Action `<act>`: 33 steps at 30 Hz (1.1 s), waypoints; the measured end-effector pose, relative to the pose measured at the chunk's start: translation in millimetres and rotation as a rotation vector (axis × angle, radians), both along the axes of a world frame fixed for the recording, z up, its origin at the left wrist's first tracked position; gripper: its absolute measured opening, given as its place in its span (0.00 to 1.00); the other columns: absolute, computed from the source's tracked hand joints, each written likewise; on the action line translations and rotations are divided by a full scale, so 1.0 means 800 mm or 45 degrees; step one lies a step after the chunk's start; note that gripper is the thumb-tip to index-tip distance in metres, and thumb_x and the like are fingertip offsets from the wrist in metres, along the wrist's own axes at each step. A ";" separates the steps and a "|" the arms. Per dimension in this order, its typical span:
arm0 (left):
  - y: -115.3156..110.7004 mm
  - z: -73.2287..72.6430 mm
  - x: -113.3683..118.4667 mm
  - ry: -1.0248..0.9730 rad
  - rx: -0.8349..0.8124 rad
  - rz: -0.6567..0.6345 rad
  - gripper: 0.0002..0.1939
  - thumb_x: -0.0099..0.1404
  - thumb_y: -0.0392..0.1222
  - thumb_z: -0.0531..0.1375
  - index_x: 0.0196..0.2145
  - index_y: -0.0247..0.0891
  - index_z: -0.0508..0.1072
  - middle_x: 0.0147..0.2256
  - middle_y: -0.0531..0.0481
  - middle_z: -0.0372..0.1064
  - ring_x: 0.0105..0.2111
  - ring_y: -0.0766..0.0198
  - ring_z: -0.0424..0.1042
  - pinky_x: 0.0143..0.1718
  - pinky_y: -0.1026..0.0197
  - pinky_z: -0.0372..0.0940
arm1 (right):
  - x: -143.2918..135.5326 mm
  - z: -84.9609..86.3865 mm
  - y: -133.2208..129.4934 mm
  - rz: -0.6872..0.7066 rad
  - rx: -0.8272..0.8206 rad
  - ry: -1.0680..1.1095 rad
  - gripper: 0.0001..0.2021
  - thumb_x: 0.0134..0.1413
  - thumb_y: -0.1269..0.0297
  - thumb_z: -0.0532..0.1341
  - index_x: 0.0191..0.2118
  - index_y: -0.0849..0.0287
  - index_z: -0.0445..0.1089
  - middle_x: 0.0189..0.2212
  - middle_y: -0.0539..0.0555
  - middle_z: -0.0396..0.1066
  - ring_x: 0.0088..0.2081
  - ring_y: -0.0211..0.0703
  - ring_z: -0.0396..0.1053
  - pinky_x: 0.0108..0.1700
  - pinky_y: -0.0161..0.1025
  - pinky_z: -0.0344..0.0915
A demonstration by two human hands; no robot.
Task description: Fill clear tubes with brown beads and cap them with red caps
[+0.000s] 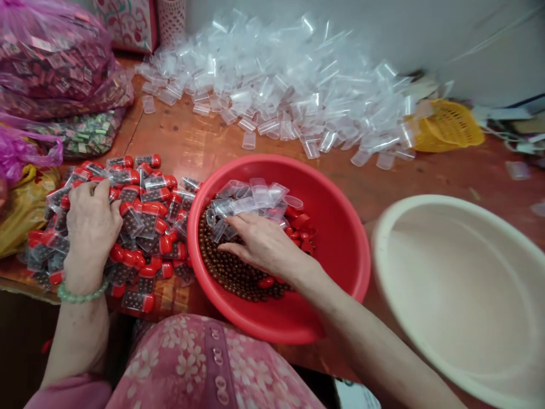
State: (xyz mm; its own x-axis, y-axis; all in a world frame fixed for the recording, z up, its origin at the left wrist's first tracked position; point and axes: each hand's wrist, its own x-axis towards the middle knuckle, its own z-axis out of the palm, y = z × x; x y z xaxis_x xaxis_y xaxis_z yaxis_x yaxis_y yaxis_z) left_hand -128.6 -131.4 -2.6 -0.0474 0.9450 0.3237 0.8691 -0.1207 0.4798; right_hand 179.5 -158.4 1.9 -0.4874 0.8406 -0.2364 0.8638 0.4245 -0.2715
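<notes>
My left hand (91, 224) rests on a pile of small clear containers with red caps (149, 224), each filled with dark beads. Its fingers are loosely bent and apart; their tips are partly hidden among the containers. My right hand (266, 244) reaches into a red plastic basin (340, 238). Thumb and fingers stand apart there, and the fingertips touch the empty clear tubes (259, 196). Shiny brown beads (232, 275) lie below that hand inside the basin. Loose red caps (300, 224) sit beside the tubes, partly behind my right forearm.
A large heap of clear tubes (276, 85) spreads along the back of the wooden table (170, 130). At right are a cream basin (460, 295) and a yellow plastic basket (451, 128). Stuffed pink bags (55, 62) and a yellow bag (25, 210) crowd the left.
</notes>
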 end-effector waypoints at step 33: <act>-0.094 -0.022 0.152 -0.066 0.065 -0.672 0.19 0.67 0.26 0.49 0.55 0.20 0.64 0.56 0.28 0.64 0.66 0.46 0.51 0.63 0.41 0.59 | -0.007 -0.010 0.010 0.313 -0.338 -0.166 0.10 0.63 0.71 0.53 0.47 0.63 0.67 0.39 0.58 0.75 0.39 0.44 0.73 0.35 0.36 0.60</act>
